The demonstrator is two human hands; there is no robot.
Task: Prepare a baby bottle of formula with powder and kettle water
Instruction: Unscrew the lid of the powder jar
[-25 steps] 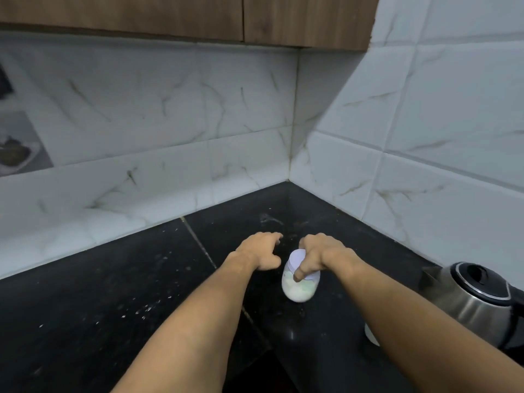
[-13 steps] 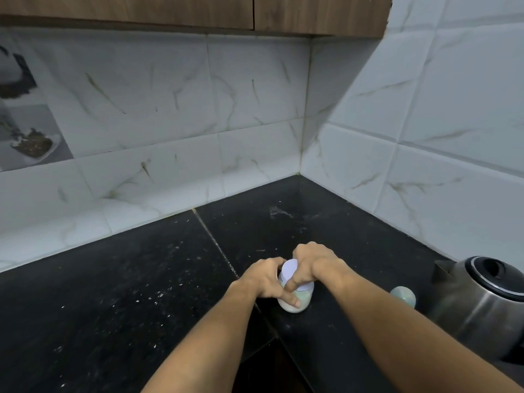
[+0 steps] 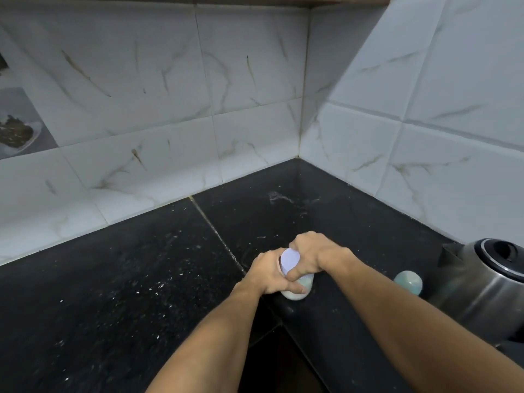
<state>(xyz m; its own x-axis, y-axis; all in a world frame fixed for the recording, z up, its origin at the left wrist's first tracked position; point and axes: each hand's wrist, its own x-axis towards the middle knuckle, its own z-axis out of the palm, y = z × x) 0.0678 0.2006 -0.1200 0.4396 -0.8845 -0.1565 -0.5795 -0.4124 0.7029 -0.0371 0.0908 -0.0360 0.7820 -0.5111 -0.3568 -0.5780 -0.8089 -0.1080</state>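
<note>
A black stone counter [image 3: 141, 293] meets white marbled wall tiles [image 3: 241, 89] in a corner. A small baby bottle [image 3: 296, 290] stands on the counter, well in front of that corner, its lower part pale with a milky fill. Both bare hands close around the bottle. The left hand [image 3: 269, 275] wraps the bottle's left side, fingers curled across its front. The right hand [image 3: 314, 255] clenches over the top from the right, thumb pressed down beside a round white cap [image 3: 289, 260]. To the right of the bottle, apart from it, a small pale green rounded piece [image 3: 408, 282] sits on the counter. Just beyond that piece stands a steel kettle [image 3: 487, 285] with a black lid.
</note>
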